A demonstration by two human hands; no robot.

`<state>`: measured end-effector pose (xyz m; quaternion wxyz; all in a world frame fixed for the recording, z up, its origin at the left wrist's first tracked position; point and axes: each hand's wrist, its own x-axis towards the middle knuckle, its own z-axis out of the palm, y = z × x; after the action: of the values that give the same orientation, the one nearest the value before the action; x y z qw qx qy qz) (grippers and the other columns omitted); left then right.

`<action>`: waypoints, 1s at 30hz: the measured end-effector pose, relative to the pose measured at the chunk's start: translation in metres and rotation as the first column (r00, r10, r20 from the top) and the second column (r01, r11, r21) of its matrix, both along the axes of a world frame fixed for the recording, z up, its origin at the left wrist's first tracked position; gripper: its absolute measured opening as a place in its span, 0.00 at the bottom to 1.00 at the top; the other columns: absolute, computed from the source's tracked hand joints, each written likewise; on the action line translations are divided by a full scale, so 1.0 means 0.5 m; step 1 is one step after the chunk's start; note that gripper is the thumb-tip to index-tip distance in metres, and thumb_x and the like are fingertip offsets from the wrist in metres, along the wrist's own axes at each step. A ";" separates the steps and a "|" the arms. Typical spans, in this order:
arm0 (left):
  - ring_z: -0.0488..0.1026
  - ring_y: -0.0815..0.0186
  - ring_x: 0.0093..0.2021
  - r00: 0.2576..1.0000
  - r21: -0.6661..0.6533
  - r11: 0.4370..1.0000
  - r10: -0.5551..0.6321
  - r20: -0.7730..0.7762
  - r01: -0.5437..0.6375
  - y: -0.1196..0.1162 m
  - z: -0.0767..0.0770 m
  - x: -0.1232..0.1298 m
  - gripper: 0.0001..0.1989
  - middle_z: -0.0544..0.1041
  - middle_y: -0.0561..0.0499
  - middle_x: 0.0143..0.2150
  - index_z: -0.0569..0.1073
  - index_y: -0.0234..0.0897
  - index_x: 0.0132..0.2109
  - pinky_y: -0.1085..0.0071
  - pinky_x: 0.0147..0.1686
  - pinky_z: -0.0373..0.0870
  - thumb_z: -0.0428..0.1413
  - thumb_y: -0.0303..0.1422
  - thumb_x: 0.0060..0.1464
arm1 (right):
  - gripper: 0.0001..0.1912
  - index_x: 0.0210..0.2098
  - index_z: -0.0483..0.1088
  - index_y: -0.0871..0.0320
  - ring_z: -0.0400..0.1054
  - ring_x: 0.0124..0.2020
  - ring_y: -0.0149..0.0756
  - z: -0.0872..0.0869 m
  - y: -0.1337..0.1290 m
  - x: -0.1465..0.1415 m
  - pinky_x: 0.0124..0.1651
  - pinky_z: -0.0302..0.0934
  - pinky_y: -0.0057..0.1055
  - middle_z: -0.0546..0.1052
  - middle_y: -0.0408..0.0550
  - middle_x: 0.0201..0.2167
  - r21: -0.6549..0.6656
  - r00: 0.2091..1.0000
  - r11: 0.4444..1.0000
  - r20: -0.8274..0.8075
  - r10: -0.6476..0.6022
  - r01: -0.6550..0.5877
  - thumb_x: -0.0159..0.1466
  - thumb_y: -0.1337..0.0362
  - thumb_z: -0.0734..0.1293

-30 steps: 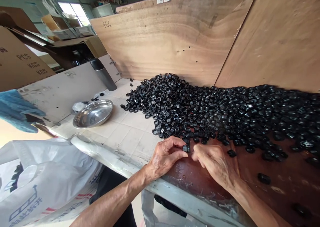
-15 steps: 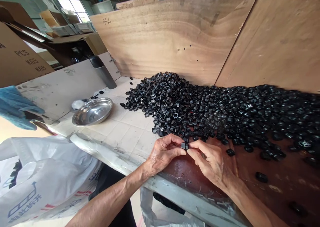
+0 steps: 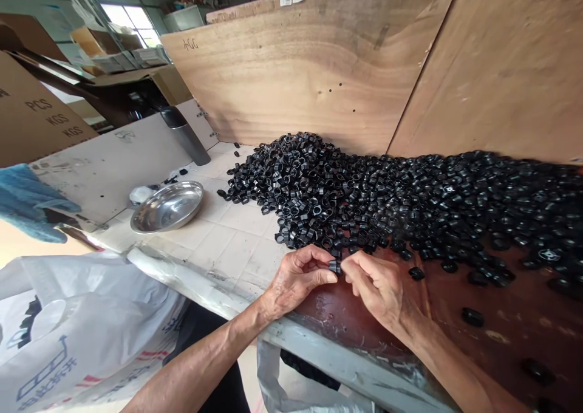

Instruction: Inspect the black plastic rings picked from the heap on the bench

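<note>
Spilling across the bench, black plastic rings beside a steel bowl.

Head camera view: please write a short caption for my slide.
The left hand and right hand hold a small black ring beside a heap of black rings.

Small black part half hidden between the fingers of the left hand and right hand, exact shape too small to tell. Heap of black parts cut off by right edge, single pieces blurred. Blue fabric, white woven sack, cardboard box cut off at left; left forearm, right forearm cut off at bottom.
</note>
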<state>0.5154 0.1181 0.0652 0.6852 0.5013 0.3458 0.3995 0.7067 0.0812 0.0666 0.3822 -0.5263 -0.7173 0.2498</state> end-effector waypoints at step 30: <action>0.77 0.61 0.46 0.834 0.531 0.746 -0.059 -0.549 0.402 -0.007 -0.021 -0.071 0.08 0.80 0.47 0.45 0.76 0.39 0.48 0.68 0.46 0.72 0.60 0.33 0.62 | 0.08 0.33 0.68 0.56 0.70 0.18 0.32 -0.012 -0.006 -0.023 0.27 0.64 0.28 0.74 0.38 0.18 -0.626 0.950 0.747 -0.312 0.021 -0.222 0.66 0.59 0.63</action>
<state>0.4797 0.1148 0.0549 0.4105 0.8256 0.2901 0.2565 0.6950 0.0782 0.0606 0.2560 -0.5363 -0.5549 0.5822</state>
